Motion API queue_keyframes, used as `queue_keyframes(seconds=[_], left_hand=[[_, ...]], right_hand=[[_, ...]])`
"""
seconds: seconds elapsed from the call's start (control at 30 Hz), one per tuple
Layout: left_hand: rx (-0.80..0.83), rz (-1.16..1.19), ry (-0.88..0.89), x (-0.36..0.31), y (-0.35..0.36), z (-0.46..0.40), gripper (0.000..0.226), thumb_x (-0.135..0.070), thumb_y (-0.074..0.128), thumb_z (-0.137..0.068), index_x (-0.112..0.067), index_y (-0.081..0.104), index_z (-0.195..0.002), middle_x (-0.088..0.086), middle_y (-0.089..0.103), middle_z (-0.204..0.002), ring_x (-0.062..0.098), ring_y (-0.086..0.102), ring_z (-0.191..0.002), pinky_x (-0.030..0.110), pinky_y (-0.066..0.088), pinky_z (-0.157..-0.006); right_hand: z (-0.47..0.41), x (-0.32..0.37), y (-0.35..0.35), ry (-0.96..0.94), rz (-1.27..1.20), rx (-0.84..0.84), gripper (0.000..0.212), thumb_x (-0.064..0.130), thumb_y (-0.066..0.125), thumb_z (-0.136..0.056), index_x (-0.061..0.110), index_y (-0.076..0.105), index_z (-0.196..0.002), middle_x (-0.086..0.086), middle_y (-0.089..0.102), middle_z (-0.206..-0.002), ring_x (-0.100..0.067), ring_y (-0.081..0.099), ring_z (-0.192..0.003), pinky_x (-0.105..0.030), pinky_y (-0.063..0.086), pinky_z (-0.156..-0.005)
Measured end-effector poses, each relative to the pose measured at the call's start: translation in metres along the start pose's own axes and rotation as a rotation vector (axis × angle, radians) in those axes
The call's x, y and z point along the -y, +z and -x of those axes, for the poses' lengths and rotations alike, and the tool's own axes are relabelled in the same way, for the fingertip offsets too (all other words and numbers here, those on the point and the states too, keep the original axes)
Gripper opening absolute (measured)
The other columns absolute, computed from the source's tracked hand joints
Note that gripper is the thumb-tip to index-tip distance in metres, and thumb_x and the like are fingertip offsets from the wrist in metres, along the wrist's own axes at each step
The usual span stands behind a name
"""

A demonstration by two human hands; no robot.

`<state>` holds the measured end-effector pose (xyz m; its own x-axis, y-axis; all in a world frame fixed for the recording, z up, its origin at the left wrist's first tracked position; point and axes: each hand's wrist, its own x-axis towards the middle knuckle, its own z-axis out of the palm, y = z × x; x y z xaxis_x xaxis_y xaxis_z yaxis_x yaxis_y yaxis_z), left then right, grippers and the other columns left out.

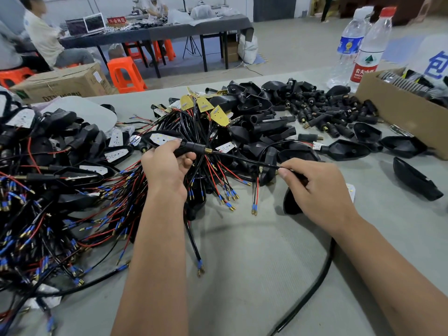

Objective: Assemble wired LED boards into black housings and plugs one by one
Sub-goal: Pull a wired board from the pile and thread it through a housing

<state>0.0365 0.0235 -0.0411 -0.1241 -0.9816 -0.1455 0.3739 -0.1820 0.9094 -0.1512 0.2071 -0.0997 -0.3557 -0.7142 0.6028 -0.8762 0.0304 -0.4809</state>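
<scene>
While left hand (167, 166) grips plug (194, 147), right fingers (284, 172) pinch wire (242, 160) taut.

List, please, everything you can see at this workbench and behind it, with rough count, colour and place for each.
plug: one, black with a brass thread, held mid-table
cable: one, black, runs from the plug to the right hand
LED board: one, white, in a black housing at the left hand
empty housings: many, black, piled centre back
loose plugs: many, black, back right
wired boards: a bundle, yellow-backed, red and black leads, centre
finished units: many, black, left
cardboard box: one, brown, right edge
water bottles: two, clear, back right
stools: several, orange, on the floor behind
left hand: grips the plug
right hand: pinches the cable
</scene>
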Motion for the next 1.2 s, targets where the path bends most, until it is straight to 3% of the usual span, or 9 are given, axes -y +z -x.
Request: queue_keyframes(seconds=[0.1, 0.2, 0.47, 0.63, 0.8, 0.9, 0.97, 1.13, 1.2], left_hand=[[0.041, 0.0, -0.041, -0.0026, -0.0014, -0.0001, 0.015, 0.001, 0.054, -0.097, -0.002, 0.055, -0.083, 0.015, 0.06, -0.074, 0.014, 0.056, -0.042, 0.018, 0.041, -0.041], [0.079, 0.01, -0.081, -0.0056, -0.0022, 0.0, 0.016, 0.0, 0.052, -0.099, -0.004, 0.054, -0.083, 0.014, 0.06, -0.076, 0.014, 0.056, -0.043, 0.017, 0.042, -0.042], [0.035, -0.004, -0.064, -0.0064, 0.0005, 0.0021, 0.016, 0.0, 0.055, -0.097, -0.002, 0.056, -0.081, 0.009, 0.066, -0.059, 0.015, 0.06, -0.043, 0.017, 0.046, -0.043], [0.007, -0.008, -0.036, -0.0062, -0.0005, 0.0019, 0.013, 0.0, 0.055, -0.097, 0.0, 0.057, -0.084, 0.015, 0.064, -0.07, 0.014, 0.06, -0.044, 0.018, 0.047, -0.044], [-0.036, 0.028, -0.014, -0.0075, -0.0004, 0.0021, 0.008, 0.001, 0.055, -0.098, 0.0, 0.054, -0.089, 0.016, 0.062, -0.072, 0.015, 0.06, -0.042, 0.018, 0.046, -0.043], [-0.038, 0.026, -0.013, -0.0074, -0.0003, 0.0026, 0.003, 0.002, 0.055, -0.097, 0.001, 0.053, -0.095, 0.017, 0.062, -0.073, 0.014, 0.059, -0.041, 0.018, 0.047, -0.042], [-0.034, 0.017, -0.015, -0.0067, 0.0001, 0.0029, 0.003, 0.002, 0.056, -0.097, 0.002, 0.054, -0.099, 0.017, 0.063, -0.073, 0.014, 0.059, -0.042, 0.018, 0.047, -0.043], [-0.029, 0.006, -0.014, -0.0053, 0.0009, 0.0022, 0.002, 0.002, 0.057, -0.095, 0.001, 0.055, -0.096, 0.016, 0.063, -0.071, 0.015, 0.06, -0.043, 0.019, 0.047, -0.043], [-0.031, 0.012, -0.013, -0.0053, 0.0006, 0.0014, 0.004, 0.002, 0.057, -0.095, 0.001, 0.054, -0.092, 0.015, 0.062, -0.07, 0.016, 0.06, -0.041, 0.019, 0.046, -0.042]], right_hand=[[0.0001, -0.0003, 0.0005, 0.04, -0.034, -0.017, 0.015, 0.023, 0.061, -0.103, 0.021, 0.072, -0.094, 0.007, 0.069, -0.075, -0.016, 0.063, -0.071, -0.044, 0.049, -0.067], [0.0001, -0.0003, 0.0, 0.041, -0.055, -0.032, 0.014, 0.023, 0.061, -0.103, 0.02, 0.073, -0.096, 0.009, 0.069, -0.076, -0.017, 0.064, -0.071, -0.044, 0.05, -0.067], [0.0011, 0.0018, -0.0016, 0.02, -0.116, -0.073, 0.016, 0.026, 0.066, -0.101, 0.023, 0.078, -0.111, 0.018, 0.076, -0.099, -0.003, 0.072, -0.091, -0.038, 0.057, -0.079], [0.0017, 0.0056, -0.0031, -0.002, -0.072, -0.044, 0.02, 0.028, 0.057, -0.102, 0.021, 0.076, -0.103, 0.017, 0.071, -0.081, -0.004, 0.065, -0.076, -0.031, 0.05, -0.07], [-0.001, 0.0046, -0.0029, 0.002, -0.03, -0.04, 0.019, 0.016, 0.054, -0.098, 0.01, 0.071, -0.091, 0.012, 0.062, -0.08, -0.005, 0.057, -0.077, -0.014, 0.04, -0.076], [-0.0012, 0.0008, -0.0011, -0.054, -0.01, -0.029, 0.014, 0.011, 0.059, -0.1, 0.009, 0.073, -0.099, 0.006, 0.069, -0.088, -0.016, 0.064, -0.083, -0.029, 0.049, -0.079], [-0.0002, -0.0004, 0.0002, -0.062, -0.021, -0.024, 0.015, 0.018, 0.06, -0.102, 0.016, 0.074, -0.106, 0.008, 0.074, -0.092, -0.015, 0.069, -0.086, -0.04, 0.054, -0.076], [0.0006, -0.002, 0.0016, -0.013, -0.077, -0.03, 0.016, 0.025, 0.063, -0.102, 0.025, 0.076, -0.112, 0.016, 0.076, -0.091, -0.01, 0.071, -0.083, -0.042, 0.056, -0.072], [0.0012, -0.0017, 0.0017, -0.002, -0.061, 0.0, 0.017, 0.032, 0.06, -0.103, 0.027, 0.073, -0.111, 0.023, 0.068, -0.076, -0.003, 0.065, -0.072, -0.038, 0.052, -0.068]])
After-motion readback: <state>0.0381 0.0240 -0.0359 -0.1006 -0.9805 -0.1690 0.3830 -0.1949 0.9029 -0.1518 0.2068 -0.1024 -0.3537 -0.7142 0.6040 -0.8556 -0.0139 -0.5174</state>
